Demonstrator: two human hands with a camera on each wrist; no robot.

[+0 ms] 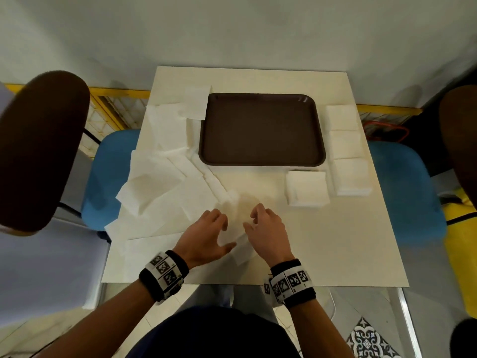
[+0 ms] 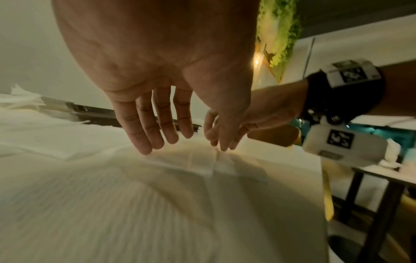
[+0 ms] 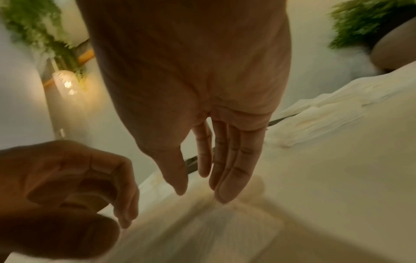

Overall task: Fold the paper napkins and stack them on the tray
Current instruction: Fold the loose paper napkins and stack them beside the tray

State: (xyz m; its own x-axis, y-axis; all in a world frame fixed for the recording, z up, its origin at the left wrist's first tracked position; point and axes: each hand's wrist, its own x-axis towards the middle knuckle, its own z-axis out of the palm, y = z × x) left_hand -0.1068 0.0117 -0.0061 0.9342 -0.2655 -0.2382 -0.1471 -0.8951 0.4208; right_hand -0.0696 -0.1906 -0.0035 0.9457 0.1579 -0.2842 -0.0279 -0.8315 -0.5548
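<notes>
A white paper napkin (image 1: 241,250) lies flat near the table's front edge, blurred in all views. My left hand (image 1: 206,236) and right hand (image 1: 265,228) hover over it side by side, fingers extended and fingertips at or just above the paper; neither grips it. From the left wrist, the left hand's fingers (image 2: 157,124) point down at the napkin (image 2: 202,169), with the right hand (image 2: 225,131) beside them. From the right wrist, straight fingers (image 3: 225,169) reach the napkin (image 3: 202,222). The brown tray (image 1: 260,161) holds nothing.
Loose unfolded napkins (image 1: 165,177) spread over the table's left side. Folded stacks sit right of the tray (image 1: 346,151) and in front of its right corner (image 1: 307,188). Blue chair seats (image 1: 108,171) and dark chair backs (image 1: 41,146) flank the table.
</notes>
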